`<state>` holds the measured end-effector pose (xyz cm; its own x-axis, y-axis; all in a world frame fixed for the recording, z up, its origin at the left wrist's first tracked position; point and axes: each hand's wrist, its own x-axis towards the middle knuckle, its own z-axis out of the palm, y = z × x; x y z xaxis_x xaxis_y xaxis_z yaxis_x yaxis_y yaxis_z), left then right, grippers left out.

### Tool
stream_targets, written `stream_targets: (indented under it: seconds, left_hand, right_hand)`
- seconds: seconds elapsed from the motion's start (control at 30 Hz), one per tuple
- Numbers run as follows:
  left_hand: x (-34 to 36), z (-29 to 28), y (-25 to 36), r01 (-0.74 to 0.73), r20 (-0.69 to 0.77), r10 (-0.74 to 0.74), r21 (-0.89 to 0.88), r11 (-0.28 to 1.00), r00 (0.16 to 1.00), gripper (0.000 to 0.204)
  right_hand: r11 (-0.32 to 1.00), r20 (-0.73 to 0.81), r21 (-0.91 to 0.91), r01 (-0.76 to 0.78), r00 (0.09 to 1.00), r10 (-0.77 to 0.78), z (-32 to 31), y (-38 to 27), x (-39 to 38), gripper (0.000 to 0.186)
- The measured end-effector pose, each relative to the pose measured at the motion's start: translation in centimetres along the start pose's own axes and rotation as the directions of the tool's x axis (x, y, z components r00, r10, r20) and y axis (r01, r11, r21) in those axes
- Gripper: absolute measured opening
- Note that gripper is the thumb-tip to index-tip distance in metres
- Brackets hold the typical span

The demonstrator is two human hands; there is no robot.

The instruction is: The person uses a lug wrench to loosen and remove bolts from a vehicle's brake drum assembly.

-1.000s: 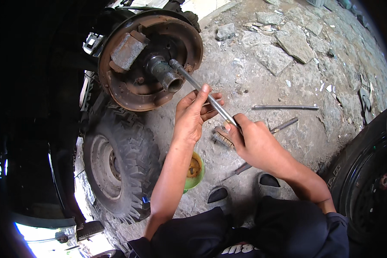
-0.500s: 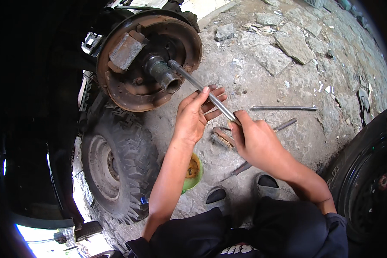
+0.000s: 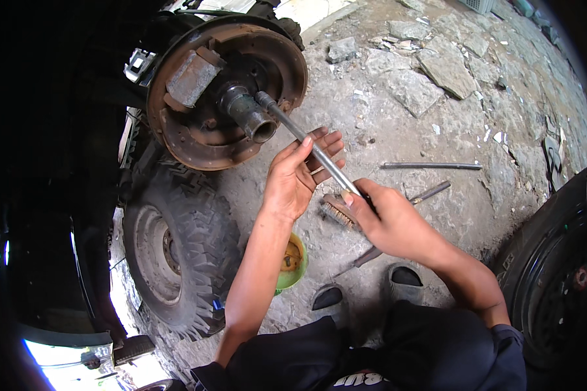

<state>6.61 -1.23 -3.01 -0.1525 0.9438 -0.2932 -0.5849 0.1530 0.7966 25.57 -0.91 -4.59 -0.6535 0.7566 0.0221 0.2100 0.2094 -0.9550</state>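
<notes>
A steel socket extension bar (image 3: 326, 159) slants from the brake backing plate down to my right hand. Its socket end (image 3: 264, 98) meets the plate beside the greasy hollow axle spindle (image 3: 249, 115). Rust covers the round backing plate (image 3: 205, 153), and a worn brake part (image 3: 194, 77) sits on its left side. My left hand (image 3: 298, 171) cradles the middle of the bar, thumb resting on it and fingers loosely extended behind. Around the bar's near end, my right hand (image 3: 392, 218) is closed. The far fingers of that hand are partly hidden.
Below the plate stands a knobbly tyre (image 3: 202, 241). A green bowl (image 3: 297, 274) with brownish contents is near my left forearm. On the rough ground lie a wire brush (image 3: 338, 210), a metal rod (image 3: 430, 165) and a dark-handled tool (image 3: 370, 255). Another wheel (image 3: 548, 280) is at right.
My right hand has turned slightly around the bar's near end, its thumb shifting position. The left hand and the bar stay nearly where they were.
</notes>
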Motion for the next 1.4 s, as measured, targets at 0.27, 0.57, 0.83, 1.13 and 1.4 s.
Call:
stream_targets:
  seconds: [0.27, 0.57, 0.83, 1.13, 1.4]
  left_hand:
    - [0.5, -1.3, -0.1, 0.012, -0.066, -0.005, 0.109, 0.994, 0.998, 0.026]
    - [0.5, -0.4, -0.6, 0.026, 0.049, -0.020, -0.133, 0.991, 0.999, 0.033]
    - [0.8, -1.1, -0.3, 0.014, -0.078, -0.011, 0.039, 0.999, 0.997, 0.021]
    - [0.9, -0.7, -0.8, 0.011, 0.044, -0.002, -0.199, 0.980, 0.999, 0.026]
    - [0.6, -1.5, -0.3, 0.027, -0.039, -0.027, -0.002, 1.000, 0.999, 0.023]
  right_hand:
    - [0.844, 0.144, 0.501, -0.191, 0.980, 0.136, -0.6, -1.1, -0.7, 0.044]
    - [0.902, 0.185, 0.397, -0.169, 0.977, 0.102, -0.6, 0.6, -0.1, 0.040]
    - [0.841, 0.113, 0.531, -0.108, 0.992, 0.055, -0.4, -1.2, -0.9, 0.049]
    - [0.637, 0.297, 0.708, -0.304, 0.947, 0.122, -0.6, -0.5, -1.1, 0.045]
    - [0.991, -0.017, -0.123, 0.057, 0.998, -0.060, -0.5, -1.6, -1.4, 0.051]
